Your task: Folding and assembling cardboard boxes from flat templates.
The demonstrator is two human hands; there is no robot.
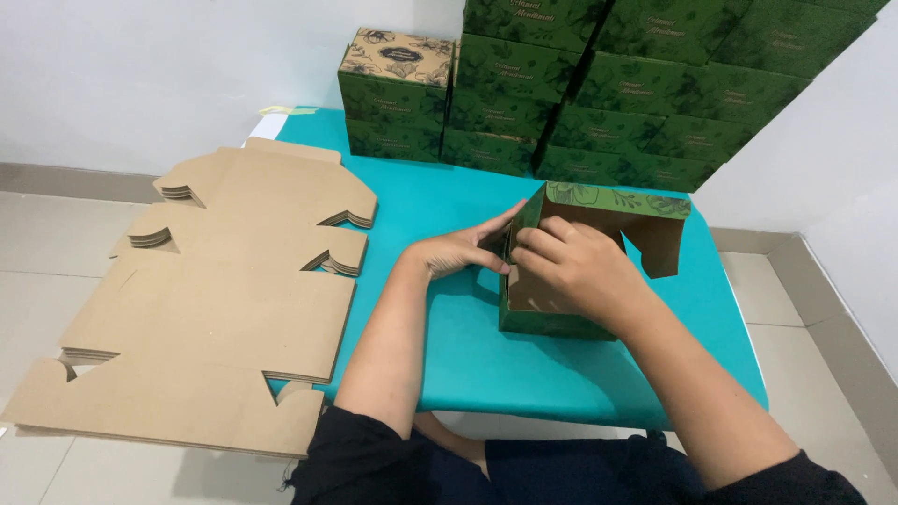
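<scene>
Teal covers the low table (561, 374) that fills the middle of what we see, set on pale floor tiles between white walls. Next in size is the stack of flat brown cardboard blanks (215, 309), notched at the edges, lying on the left and hanging past the table's edge onto the floor side. Behind, against the far wall, stands a wall of finished dark green boxes (645, 93) with leaf print and pale script on their fronts; the one at the left end (398, 93) shows a tan lid with dark flower drawings.

Nothing lies between us and the half-folded green box (599, 271), which stands right of centre on the table, brown inside, one leaf-printed flap raised at the back. Our left hand (463, 251) presses flat-fingered against its left wall. Our right hand (580, 266) curls over the near corner, fingers closed on that wall's top edge, hiding part of the inside.
</scene>
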